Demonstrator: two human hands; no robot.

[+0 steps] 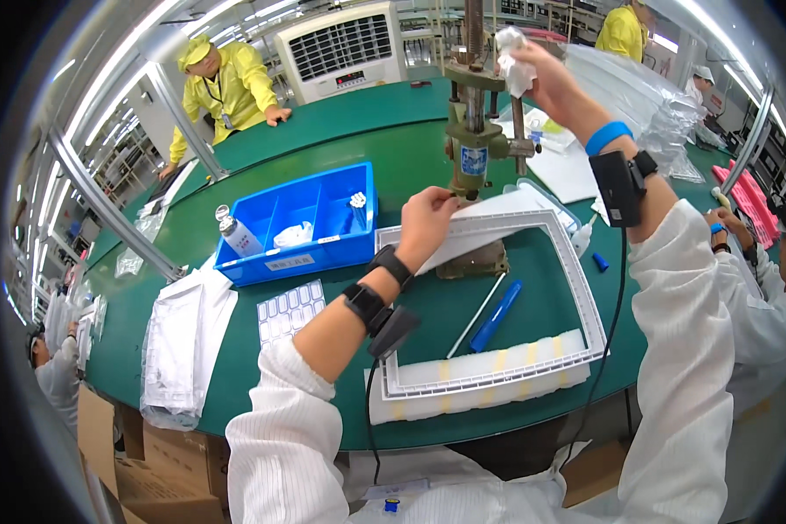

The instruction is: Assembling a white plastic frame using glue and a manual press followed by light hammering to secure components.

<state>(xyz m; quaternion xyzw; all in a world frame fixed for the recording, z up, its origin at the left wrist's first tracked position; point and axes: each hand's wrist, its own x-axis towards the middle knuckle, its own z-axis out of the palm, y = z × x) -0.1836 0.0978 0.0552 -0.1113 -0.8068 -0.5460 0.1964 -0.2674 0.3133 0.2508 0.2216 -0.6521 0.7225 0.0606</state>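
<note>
1. Your left hand [425,223] pinches the far edge of the white rectangular frame [494,301], holding it under the small green press [473,148].
2. Your right hand [540,72] is raised, closed around a crumpled white cloth [513,59] beside the press column.
3. Judging by this, pressing looks unfinished: the frame lies flat on the green table [384,157], over foam strips [480,393].
</note>
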